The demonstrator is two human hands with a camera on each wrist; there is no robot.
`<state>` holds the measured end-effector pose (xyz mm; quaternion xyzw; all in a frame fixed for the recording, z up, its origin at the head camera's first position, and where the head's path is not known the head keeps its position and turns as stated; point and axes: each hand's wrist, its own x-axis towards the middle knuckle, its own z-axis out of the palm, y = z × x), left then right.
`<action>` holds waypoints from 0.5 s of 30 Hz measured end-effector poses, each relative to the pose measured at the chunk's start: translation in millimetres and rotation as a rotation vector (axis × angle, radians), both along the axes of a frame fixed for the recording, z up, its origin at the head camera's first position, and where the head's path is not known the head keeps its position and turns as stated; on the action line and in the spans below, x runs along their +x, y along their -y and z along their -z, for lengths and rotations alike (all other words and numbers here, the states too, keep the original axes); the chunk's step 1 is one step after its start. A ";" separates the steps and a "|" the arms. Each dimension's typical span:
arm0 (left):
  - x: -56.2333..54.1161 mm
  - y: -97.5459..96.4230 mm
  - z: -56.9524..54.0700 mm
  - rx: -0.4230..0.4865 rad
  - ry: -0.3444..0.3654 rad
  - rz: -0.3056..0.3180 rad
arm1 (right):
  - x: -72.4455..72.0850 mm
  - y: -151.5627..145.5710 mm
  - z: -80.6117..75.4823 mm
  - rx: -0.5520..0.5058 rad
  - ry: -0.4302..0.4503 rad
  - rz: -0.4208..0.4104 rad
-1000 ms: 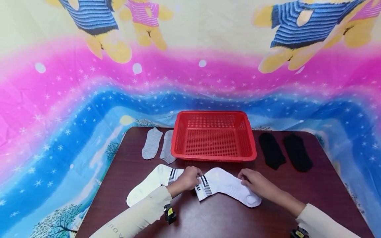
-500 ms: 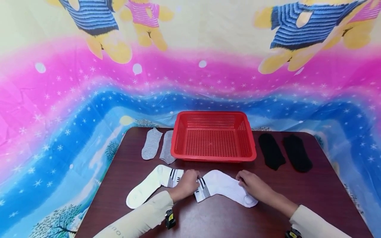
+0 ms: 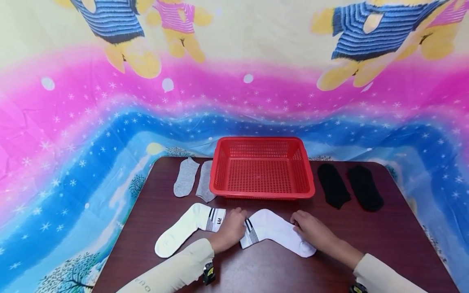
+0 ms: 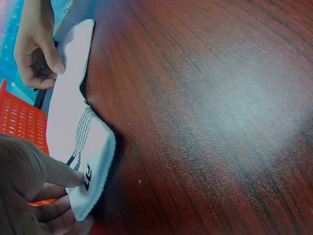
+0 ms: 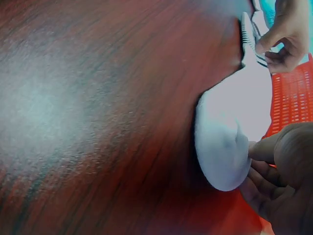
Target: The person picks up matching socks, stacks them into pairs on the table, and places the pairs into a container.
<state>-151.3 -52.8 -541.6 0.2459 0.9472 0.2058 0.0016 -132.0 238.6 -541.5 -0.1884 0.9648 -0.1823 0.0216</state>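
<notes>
Two white socks with black-striped cuffs lie in the head view, cuffs facing each other. My left hand [image 3: 231, 228] pinches the cuff of the right-hand white sock [image 3: 280, 228]; in the left wrist view its thumb lies on top beside the black lettering, with fingers under the edge. At the toe end of that same sock, my right hand [image 3: 310, 228] pinches the far edge, thumb above and fingers below, as the right wrist view shows [image 5: 279, 171]. The other white sock [image 3: 181, 231] lies flat to the left, untouched, its toe pointing toward the near left.
A red plastic basket [image 3: 262, 194] stands behind the white socks. Left of it lie two grey socks [image 3: 186, 177], one partly hidden by the basket. Two black socks [image 3: 333, 185] are on the right. A patterned cloth [image 3: 234, 97] hangs behind the dark wooden table [image 3: 271, 268].
Both hands have shifted slightly with the right-hand white sock, its toe end moving a little left. The left hand has come slightly nearer, uncovering the lettering on the other sock's cuff.
</notes>
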 end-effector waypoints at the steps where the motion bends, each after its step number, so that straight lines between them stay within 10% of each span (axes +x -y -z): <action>1: 0.6 0.1 -0.7 -0.002 0.006 -0.003 | 0.0 0.0 0.9 0.015 -0.008 -0.003; 6: 2.8 0.3 -1.8 -0.042 -0.042 0.007 | 1.0 0.2 3.5 0.071 -0.056 -0.021; 15: 18.6 -5.2 -12.9 -0.313 -0.333 0.075 | 23.8 2.0 -4.6 0.099 -0.192 -0.148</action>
